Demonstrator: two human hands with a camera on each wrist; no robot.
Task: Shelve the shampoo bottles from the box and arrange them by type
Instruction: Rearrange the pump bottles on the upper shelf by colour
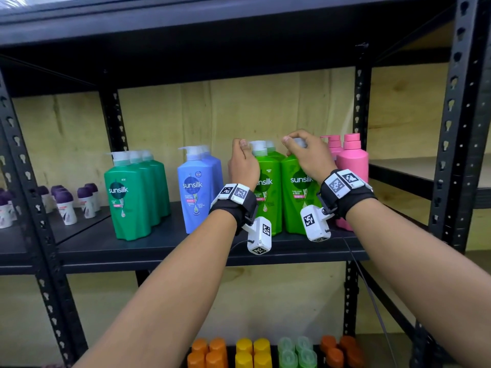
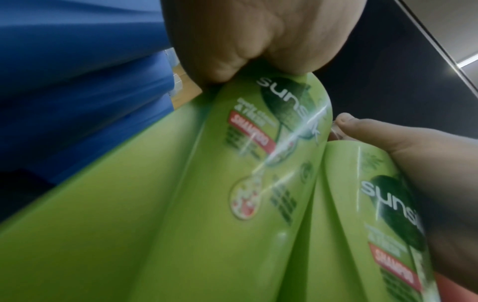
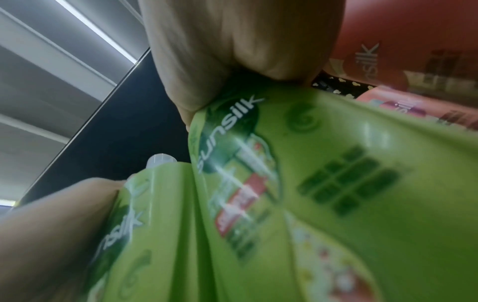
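Two light green Sunsilk pump bottles stand side by side on the black shelf [image 1: 170,248]. My left hand [image 1: 245,146] grips the pump of the left green bottle [image 1: 268,192]. My right hand [image 1: 295,140] curls over the pump of the right green bottle [image 1: 297,200]. More light green bottles stand behind them. The left wrist view shows my palm [image 2: 258,40] above the left bottle [image 2: 207,183]. The right wrist view shows my hand [image 3: 232,51] above the right bottle [image 3: 336,183]. Both pumps are mostly hidden by fingers.
Dark green bottles [image 1: 132,197] and blue bottles [image 1: 198,189] stand to the left, pink bottles [image 1: 352,166] close on the right. Purple-capped roll-ons [image 1: 66,205] fill the neighbouring shelf. Coloured caps [image 1: 252,351] line the shelf below. Black uprights [image 1: 451,128] frame the bay.
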